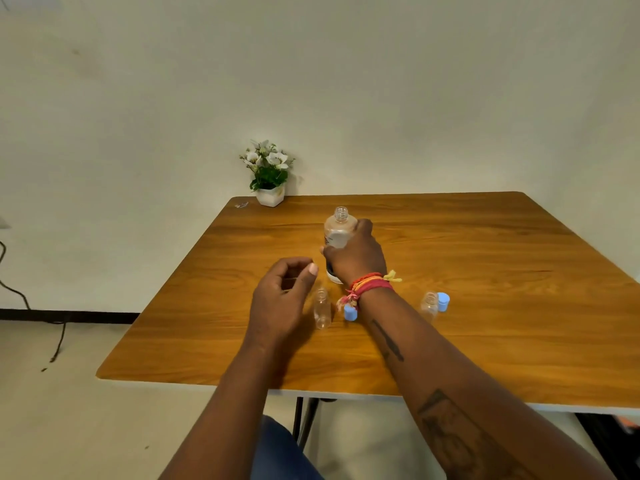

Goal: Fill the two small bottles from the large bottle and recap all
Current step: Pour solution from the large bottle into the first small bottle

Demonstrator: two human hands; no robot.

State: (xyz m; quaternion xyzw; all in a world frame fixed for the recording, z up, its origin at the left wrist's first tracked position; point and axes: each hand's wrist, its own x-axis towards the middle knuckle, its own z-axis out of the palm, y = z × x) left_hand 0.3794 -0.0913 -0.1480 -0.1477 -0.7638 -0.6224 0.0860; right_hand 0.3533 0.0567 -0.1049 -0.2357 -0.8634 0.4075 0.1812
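A: While the right hand [356, 258] grips the large bottle [338, 227] round its body, cap's off, open neck points up, slightly tilted. Bottle sits mid-table, approx 12 o'clock from the hands.

B: Contents?

A: Pale, cloudy inside, label partly hidden by fingers. Base touches or sits just above the table [485, 244], can't tell which. White round thing [334, 277] at its base, just under the wrist, mostly hidden, can't ID it.

B: Left hand?

A: Left hand [282, 296] hovers at approx 8 o'clock from the large bottle, fingers loosely curled, thumb near forefinger, holds nothing I can see.

B: Small bottles?

A: Both upright, uncapped, clear, look empty. Small bottle no. 1 [322, 309] stands just beside the left hand, at its 3 o'clock, between the two wrists. Blue cap [350, 313] lies at 3 o'clock from it, near, against the right wrist in view. Small bottle no. 2 [429, 304] is on the far side of the right forearm, 4 o'clock from the large bottle. Second blue cap [443, 301] right beside it at 3 o'clock, touching or nearly so.

B: Anything else?

A: Red/orange thread bands [369, 284] w/ a yellow knot on the right wrist. Potted white flowers [269, 174] at the table's far-left corner, 11 o'clock. Small scrap [241, 204] next to the pot, too small to ID. Cable [20, 299] on the floor at left, 9 o'clock.
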